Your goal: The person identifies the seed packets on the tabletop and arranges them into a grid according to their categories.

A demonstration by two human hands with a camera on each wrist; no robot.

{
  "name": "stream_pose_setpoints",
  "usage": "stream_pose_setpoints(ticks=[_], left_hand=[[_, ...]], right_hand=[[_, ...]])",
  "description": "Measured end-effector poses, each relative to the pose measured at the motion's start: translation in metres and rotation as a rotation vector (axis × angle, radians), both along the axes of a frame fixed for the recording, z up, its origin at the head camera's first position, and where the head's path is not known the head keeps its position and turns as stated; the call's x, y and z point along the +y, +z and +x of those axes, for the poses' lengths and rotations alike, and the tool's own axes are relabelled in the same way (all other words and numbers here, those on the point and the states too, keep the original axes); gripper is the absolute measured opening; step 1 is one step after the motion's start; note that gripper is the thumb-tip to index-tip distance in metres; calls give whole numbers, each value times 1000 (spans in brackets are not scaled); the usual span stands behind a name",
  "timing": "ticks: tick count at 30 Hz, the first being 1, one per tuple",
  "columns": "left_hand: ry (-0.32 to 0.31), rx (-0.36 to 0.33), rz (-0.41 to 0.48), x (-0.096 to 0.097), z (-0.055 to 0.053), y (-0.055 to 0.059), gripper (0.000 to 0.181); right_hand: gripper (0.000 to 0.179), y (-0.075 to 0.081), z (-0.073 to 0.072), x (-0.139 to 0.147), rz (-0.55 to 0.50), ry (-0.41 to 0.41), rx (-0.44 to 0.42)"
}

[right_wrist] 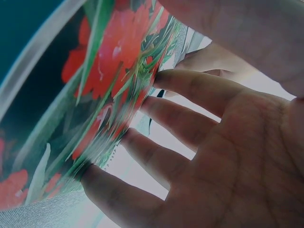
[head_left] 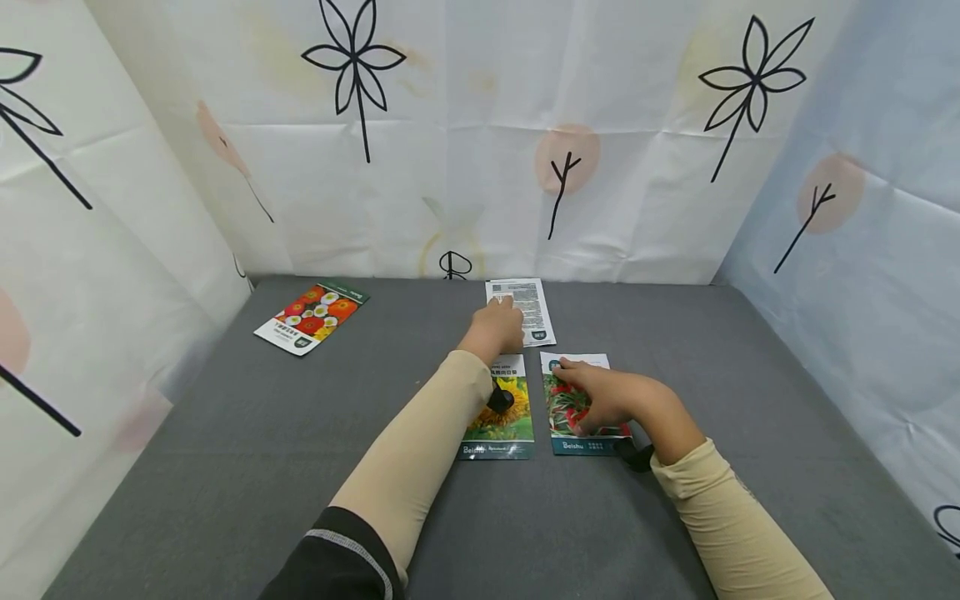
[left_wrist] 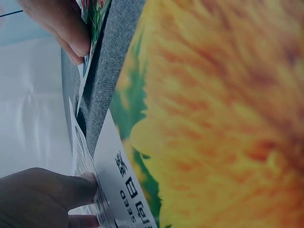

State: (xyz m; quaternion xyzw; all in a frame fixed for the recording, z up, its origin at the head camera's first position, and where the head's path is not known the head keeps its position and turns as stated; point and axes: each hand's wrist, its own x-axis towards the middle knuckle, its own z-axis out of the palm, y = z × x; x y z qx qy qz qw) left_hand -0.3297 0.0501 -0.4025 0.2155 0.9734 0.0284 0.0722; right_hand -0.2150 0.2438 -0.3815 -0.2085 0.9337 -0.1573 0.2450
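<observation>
My left hand (head_left: pixel 495 327) reaches to a white seed packet (head_left: pixel 534 304) lying text side up at the back. In the left wrist view its thumb (left_wrist: pixel 83 187) and a finger touch the packet's printed face. Below that forearm lies a sunflower seed packet (head_left: pixel 517 427), partly covered by the sleeve and a black wrist strap; its yellow bloom fills much of the left wrist view. My right hand (head_left: pixel 611 396) rests over a red-flower seed packet (head_left: pixel 558 417), fingers spread and fingertips on its front, as the right wrist view shows.
Another seed packet (head_left: pixel 315 317) with red, orange and white blooms lies askew at the back left. The grey table (head_left: pixel 360 392) meets white cloth walls (head_left: pixel 450 192) with printed plants behind and at both sides.
</observation>
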Motion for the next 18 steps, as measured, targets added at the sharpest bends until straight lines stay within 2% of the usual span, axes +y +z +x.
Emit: stream_pose_setpoints(ticks=[7, 12, 18], left_hand=[[13, 18, -16, 2, 0, -1, 45], [16, 9, -15, 3, -3, -4, 44], [20, 0, -4, 2, -2, -4, 44]], right_hand=[[97, 1, 1, 0, 4, 15, 11], [96, 1, 1, 0, 13, 34, 20], [97, 0, 2, 0, 17, 21, 10]])
